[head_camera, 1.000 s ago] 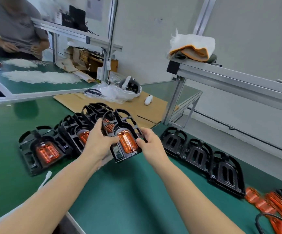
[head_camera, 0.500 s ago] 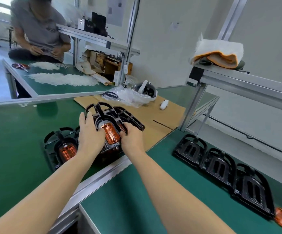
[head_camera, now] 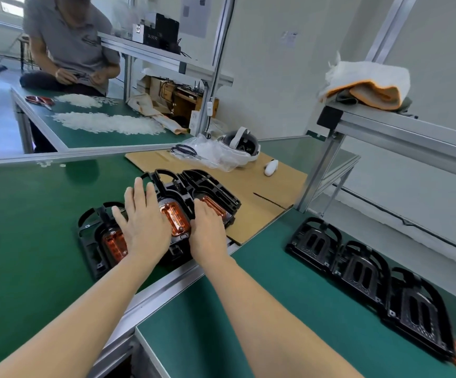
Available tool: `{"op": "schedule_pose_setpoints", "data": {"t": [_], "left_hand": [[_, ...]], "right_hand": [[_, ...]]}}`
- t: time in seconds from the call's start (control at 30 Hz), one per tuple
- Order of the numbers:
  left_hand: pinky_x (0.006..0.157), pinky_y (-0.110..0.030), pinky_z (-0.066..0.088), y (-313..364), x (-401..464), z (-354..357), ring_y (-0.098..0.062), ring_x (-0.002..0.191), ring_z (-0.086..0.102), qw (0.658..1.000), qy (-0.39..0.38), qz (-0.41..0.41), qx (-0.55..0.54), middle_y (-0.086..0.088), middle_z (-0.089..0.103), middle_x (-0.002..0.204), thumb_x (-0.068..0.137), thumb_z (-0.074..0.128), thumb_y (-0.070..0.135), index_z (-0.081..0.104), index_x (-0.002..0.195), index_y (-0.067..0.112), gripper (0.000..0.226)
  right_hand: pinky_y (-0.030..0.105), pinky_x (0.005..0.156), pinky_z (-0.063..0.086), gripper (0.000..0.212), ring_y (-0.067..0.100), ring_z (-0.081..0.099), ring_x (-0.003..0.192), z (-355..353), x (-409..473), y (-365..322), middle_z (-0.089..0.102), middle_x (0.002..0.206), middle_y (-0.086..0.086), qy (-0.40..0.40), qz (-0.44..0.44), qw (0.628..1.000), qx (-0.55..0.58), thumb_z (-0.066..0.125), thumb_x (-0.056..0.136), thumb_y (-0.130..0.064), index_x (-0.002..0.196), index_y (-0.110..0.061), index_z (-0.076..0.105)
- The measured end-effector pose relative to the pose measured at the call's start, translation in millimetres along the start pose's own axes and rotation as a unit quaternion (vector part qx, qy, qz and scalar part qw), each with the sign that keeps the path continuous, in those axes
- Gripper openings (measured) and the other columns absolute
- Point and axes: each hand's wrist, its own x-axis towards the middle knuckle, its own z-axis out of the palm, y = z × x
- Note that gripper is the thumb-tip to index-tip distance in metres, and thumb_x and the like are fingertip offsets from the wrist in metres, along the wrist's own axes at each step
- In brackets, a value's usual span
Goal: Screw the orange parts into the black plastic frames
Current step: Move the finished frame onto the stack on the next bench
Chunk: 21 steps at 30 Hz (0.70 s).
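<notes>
Your left hand (head_camera: 142,227) lies flat with straight, spread fingers on a row of overlapping black frames (head_camera: 194,186) on the green tabletop (head_camera: 25,214). Your right hand (head_camera: 207,233) rests on the same row just right of the middle orange part (head_camera: 176,218), fingers bent downward; whether they grip the frame's edge I cannot tell. That orange part sits in its frame between your two hands. A second orange part (head_camera: 113,245) shows in the frame just left of your left hand, and a third (head_camera: 213,204) beyond your right hand. Well to the right of the row, three empty black frames (head_camera: 357,271) lie overlapping on the tabletop. The row's far end rests on a cardboard sheet (head_camera: 262,186).
</notes>
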Motion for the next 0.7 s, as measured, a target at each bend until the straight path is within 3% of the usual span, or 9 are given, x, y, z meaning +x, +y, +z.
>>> {"op": "schedule_pose_setpoints", "data": {"t": [0.17, 0.37, 0.57, 0.7], "left_hand": [[0.113, -0.055, 0.001, -2.6, -7.0, 5.6, -0.023, 0.146, 0.01, 0.98, -0.014, 0.149, 0.135, 0.0, 0.016, 0.159, 0.095, 0.042, 0.02, 0.027, 0.149, 0.023, 0.056], [0.112, -0.057, 0.001, 0.8, -10.7, 4.8, -0.029, 0.144, 0.018, 0.979, -0.006, 0.156, 0.129, -0.006, 0.028, 0.155, 0.096, 0.044, 0.027, 0.039, 0.144, 0.018, 0.049], [0.111, -0.056, -0.006, 7.9, -14.8, 8.7, -0.026, 0.146, 0.008, 0.969, -0.025, 0.178, 0.167, -0.003, 0.019, 0.158, 0.097, 0.034, 0.037, 0.028, 0.148, 0.024, 0.053], [0.111, -0.057, -0.005, 9.6, -19.0, 8.8, -0.027, 0.146, 0.01, 0.965, -0.019, 0.191, 0.177, -0.004, 0.019, 0.158, 0.096, 0.039, 0.04, 0.029, 0.148, 0.023, 0.056]], "right_hand": [[0.039, 0.115, 0.025, 0.053, 0.023, 0.031, 0.141, 0.7, -3.1, 10.8, 0.034, 0.154, 0.008, -0.004, -0.006, 1.0, 0.002, 0.044, 0.1, -0.009, 0.15, -0.012, 0.027], [0.037, 0.115, 0.025, 0.052, 0.023, 0.032, 0.14, -0.5, -12.3, 26.1, 0.034, 0.153, 0.004, 0.004, 0.0, 1.0, 0.025, 0.045, 0.102, -0.022, 0.15, -0.015, 0.028], [0.036, 0.113, 0.026, 0.048, 0.022, 0.035, 0.137, -0.6, -19.3, 38.7, 0.038, 0.151, 0.002, 0.003, 0.005, 1.0, 0.02, 0.045, 0.102, -0.026, 0.149, -0.017, 0.034], [0.036, 0.111, 0.03, 0.048, 0.022, 0.037, 0.135, -1.9, -21.1, 44.2, 0.04, 0.15, 0.001, 0.007, 0.001, 1.0, 0.02, 0.044, 0.102, -0.029, 0.148, -0.017, 0.035]]}}
